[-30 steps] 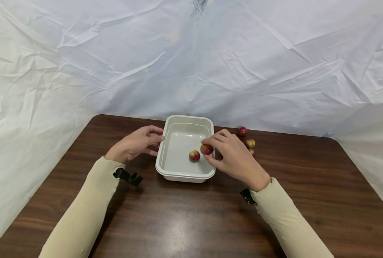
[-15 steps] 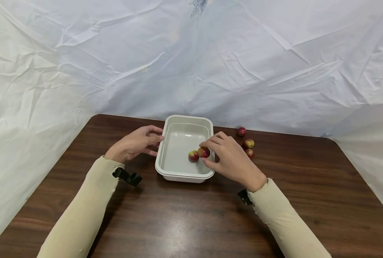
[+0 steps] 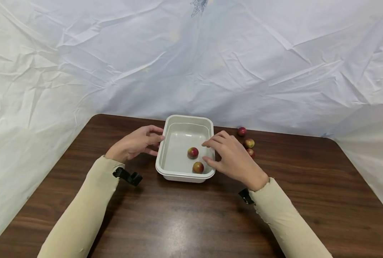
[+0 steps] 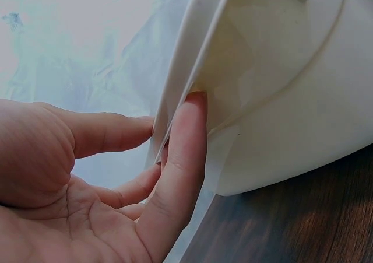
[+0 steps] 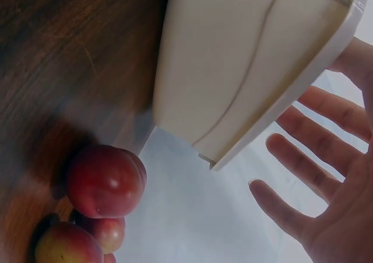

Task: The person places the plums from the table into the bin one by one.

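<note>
A white plastic basin (image 3: 178, 143) stands on the table, with two small red-and-yellow plum-like fruits inside: one fruit (image 3: 193, 153) near the middle, another fruit (image 3: 198, 167) close to the near wall. At the left side, my left hand (image 3: 138, 143) pinches the basin's rim; in the left wrist view the thumb (image 4: 116, 132) lies on one side of it and a finger (image 4: 186, 134) on the underside. Over the right rim hovers my right hand (image 3: 228, 157), fingers spread and holding nothing. In the right wrist view its fingers (image 5: 303, 164) extend past the rim.
Several more fruits lie on the dark wooden table (image 3: 178, 222) right of the basin: a red fruit (image 3: 242, 131) at the back, a yellowish fruit (image 3: 249, 143) and another partly behind the right hand. A white cloth (image 3: 191, 71) hangs behind the table.
My right hand lowered a fruit into the basin and let go of it. The two fruits there have shifted, one resting nearer the front wall. My left hand stays at the rim.
</note>
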Motion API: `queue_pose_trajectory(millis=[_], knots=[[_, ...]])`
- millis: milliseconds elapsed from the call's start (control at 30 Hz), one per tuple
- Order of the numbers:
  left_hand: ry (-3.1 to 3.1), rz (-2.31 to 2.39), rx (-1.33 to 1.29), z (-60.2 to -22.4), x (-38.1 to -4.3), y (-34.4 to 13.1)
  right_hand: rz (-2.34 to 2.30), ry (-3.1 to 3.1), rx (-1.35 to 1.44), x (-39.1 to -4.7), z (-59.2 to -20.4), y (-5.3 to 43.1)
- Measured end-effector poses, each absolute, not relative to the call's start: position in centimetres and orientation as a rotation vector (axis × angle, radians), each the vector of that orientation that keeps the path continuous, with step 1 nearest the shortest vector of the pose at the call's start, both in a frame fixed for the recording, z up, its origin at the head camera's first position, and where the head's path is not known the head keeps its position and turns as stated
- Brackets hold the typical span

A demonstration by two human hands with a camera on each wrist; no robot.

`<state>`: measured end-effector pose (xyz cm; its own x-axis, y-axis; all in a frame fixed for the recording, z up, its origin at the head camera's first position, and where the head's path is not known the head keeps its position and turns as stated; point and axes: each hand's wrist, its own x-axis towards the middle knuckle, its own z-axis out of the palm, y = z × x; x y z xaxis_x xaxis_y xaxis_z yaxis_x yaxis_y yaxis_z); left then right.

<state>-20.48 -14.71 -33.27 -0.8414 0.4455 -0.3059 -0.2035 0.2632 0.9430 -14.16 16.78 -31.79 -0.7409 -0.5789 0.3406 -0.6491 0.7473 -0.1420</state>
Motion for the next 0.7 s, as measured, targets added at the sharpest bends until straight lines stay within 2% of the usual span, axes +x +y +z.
queue_pose_trajectory(millis=[300, 700], knots=[[2.019, 1.623, 0.224, -33.3, -20.4, -14.7, 0.356, -2.619, 0.958, -14.5, -31.1, 17.6], [2.020, 1.616, 0.218, -33.1, -20.4, -14.7, 0.442, -2.620, 0.805, -14.6, -29.5, 19.6]])
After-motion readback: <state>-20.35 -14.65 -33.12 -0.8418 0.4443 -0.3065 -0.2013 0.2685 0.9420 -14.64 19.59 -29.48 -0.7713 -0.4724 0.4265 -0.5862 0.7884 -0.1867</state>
